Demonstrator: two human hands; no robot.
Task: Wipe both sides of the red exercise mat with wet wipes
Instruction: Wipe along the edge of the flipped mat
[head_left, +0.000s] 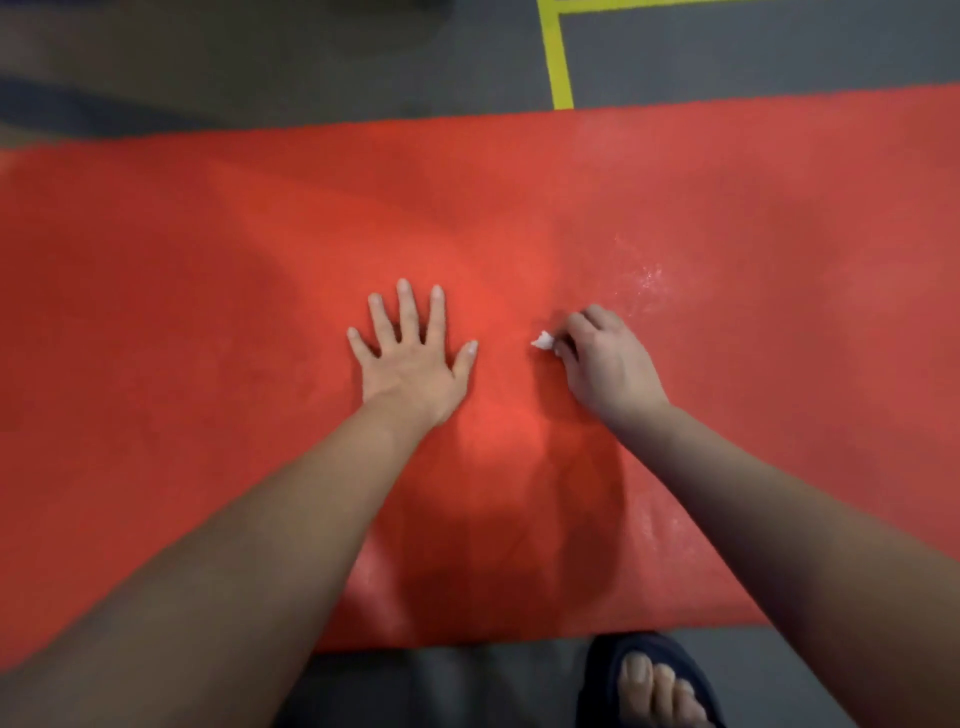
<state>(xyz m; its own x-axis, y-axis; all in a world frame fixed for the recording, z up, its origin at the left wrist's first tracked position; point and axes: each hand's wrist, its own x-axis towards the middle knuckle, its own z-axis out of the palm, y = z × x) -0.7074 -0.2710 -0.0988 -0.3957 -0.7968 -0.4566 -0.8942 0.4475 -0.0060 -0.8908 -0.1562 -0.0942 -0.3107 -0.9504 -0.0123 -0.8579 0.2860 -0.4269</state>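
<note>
The red exercise mat (208, 260) lies flat across the grey floor (260, 62). The left hand (413, 358) presses on it palm down, fingers straight and spread. Just beside it, the right hand (605, 358) curls around a bunched white wet wipe (543, 341), holding it against the mat near whitish smudges (649, 278).

Your left hand (413, 364) lies flat mid-mat, right hand (605, 358) gripping a wet wipe (543, 341) just beside; the red exercise mat (753, 197) lies open beyond and to both sides.
</note>
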